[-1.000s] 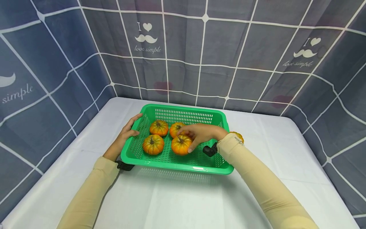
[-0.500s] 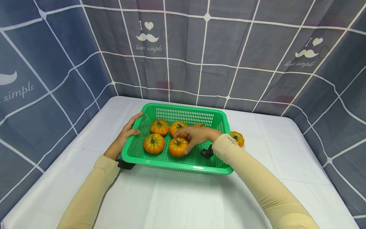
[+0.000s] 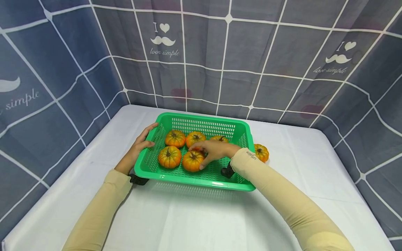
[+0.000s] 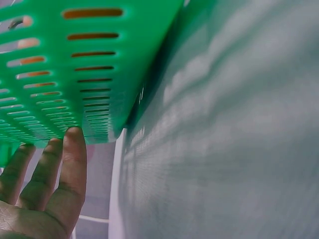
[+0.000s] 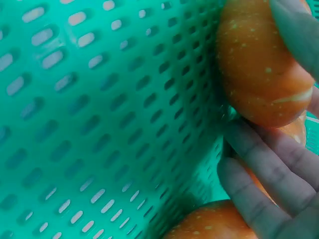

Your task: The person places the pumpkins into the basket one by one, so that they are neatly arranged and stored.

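Note:
In the head view, my right hand (image 3: 214,150) holds a small orange pumpkin (image 3: 192,161) in the front middle of a green plastic basket (image 3: 194,180). Thumb and fingers lie on either side of it, as the right wrist view also shows of this pumpkin (image 5: 264,64). My left hand (image 3: 138,146) grips the basket's left side, thumb over the rim. Its fingers (image 4: 75,159) lie against the slotted outer wall in the left wrist view. Beside the held pumpkin sits another pumpkin (image 3: 169,157). Behind it stand a back-left pumpkin (image 3: 175,138), a middle one (image 3: 195,138) and a partly hidden one (image 3: 219,138).
One more pumpkin (image 3: 261,152) lies outside the basket, by its right wall and partly behind the right sleeve. All stands on a white-covered table (image 3: 188,219). A grey-blue checked curtain (image 3: 201,45) encloses the back and sides.
The right hand has shifted left with the pumpkin, bringing it nearer the front-left one. The back-right pumpkin and the one outside show more now. The left hand stays on the basket.

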Motion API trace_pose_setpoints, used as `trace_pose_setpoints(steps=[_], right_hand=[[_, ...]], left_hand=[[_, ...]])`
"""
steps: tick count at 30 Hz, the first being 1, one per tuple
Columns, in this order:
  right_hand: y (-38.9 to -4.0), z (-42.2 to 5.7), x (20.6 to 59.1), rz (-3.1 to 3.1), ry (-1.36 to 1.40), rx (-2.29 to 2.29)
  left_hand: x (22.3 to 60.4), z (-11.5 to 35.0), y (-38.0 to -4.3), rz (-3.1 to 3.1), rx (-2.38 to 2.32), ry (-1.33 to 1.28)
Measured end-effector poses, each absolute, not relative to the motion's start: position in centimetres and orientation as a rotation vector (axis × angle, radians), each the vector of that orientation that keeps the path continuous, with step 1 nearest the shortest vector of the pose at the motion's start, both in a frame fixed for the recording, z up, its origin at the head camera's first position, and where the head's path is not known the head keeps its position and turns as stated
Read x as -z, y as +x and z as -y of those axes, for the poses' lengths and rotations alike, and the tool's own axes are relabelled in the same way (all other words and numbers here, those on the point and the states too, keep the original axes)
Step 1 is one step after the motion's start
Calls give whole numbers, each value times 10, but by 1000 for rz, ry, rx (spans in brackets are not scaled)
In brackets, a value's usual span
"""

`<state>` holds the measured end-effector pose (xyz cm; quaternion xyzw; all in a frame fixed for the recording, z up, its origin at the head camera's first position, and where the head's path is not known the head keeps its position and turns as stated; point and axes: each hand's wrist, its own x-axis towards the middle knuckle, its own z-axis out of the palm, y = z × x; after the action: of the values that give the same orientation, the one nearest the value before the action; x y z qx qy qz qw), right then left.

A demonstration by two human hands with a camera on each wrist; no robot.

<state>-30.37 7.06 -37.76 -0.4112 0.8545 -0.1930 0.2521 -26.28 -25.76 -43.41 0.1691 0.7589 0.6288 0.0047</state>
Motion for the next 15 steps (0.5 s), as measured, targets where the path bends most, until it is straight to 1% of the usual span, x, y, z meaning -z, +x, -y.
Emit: trace_pose_setpoints(steps=[9, 15], right_hand=[[-303, -67, 379, -2421, -1200, 423], [-303, -66, 378, -2445, -1184, 394]], left_hand=[[435, 258, -264, -2431, -1937, 522], [433, 258, -263, -2391, -1952, 494]])
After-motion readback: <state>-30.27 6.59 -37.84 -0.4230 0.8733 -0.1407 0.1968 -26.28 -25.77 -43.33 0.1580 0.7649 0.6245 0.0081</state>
